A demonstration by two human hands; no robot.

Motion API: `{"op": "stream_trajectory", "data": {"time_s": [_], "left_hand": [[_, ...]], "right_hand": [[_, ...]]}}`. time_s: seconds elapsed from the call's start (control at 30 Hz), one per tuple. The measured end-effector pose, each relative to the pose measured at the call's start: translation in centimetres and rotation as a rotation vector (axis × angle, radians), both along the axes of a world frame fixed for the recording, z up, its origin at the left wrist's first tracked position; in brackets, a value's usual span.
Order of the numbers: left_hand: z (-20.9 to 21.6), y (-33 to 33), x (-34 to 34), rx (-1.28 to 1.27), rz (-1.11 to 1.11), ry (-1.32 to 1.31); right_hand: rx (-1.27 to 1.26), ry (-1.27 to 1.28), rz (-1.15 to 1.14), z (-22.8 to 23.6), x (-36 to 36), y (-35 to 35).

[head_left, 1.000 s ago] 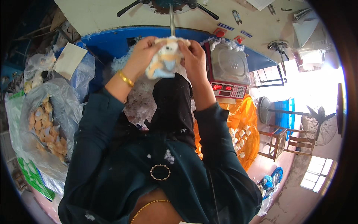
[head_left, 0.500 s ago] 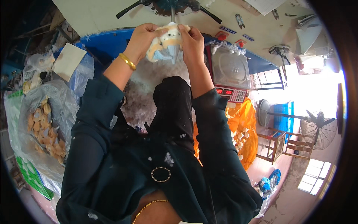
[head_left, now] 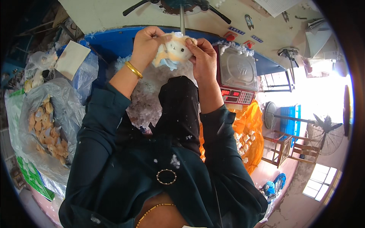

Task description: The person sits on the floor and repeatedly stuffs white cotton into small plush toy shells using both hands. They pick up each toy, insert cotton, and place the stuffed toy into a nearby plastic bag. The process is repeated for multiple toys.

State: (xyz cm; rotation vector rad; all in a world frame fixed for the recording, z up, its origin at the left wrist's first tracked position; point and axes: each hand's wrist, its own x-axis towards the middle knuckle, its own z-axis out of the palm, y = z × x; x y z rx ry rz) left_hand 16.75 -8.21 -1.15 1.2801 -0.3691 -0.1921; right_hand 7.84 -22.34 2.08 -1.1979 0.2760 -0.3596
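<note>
A small cream-and-tan plush toy (head_left: 175, 50) with black eyes and pale blue fabric at its lower side is stretched between my hands. My left hand (head_left: 148, 45), with a gold bangle at the wrist, pinches its left side. The opposite side is gripped between thumb and fingers of my right hand (head_left: 202, 56). A metal tube (head_left: 182, 21) comes down from the machine to the toy's top edge; whether its tip sits inside the toy is hidden. White stuffing (head_left: 146, 102) lies heaped below, around my knees.
On the left, a clear plastic bag (head_left: 72, 98) holds several tan plush pieces. To the right are a digital scale (head_left: 238, 72) and an orange sack (head_left: 255, 152) with small white pieces. Black handles (head_left: 215, 14) and red buttons (head_left: 230, 36) sit at the tabletop machine. A fan (head_left: 323, 133) stands farther right.
The plush toy has come slightly down toward me and turned, so more of its face shows. More tube is visible above it. Both hands still hold it.
</note>
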Motion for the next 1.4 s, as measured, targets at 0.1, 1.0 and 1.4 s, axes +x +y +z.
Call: {"op": "stream_trajectory", "data": {"time_s": [0.1,1.0,1.4], "left_hand": [[0.7,0.1,-0.7,0.106,0.033,-0.095],[1.4,0.8,-4.3,0.28,0.19,-0.481],[0.6,3.1,-6.0,0.173,-0.15,0.077]], "right_hand": [[0.051,-0.029,-0.001,-1.2,-0.1,-1.0],[0.157,-0.212,-0.049,-2.6,-1.0,-1.4],[-1.246,0.908,0.588,0.7,-17.3,-14.1]]}}
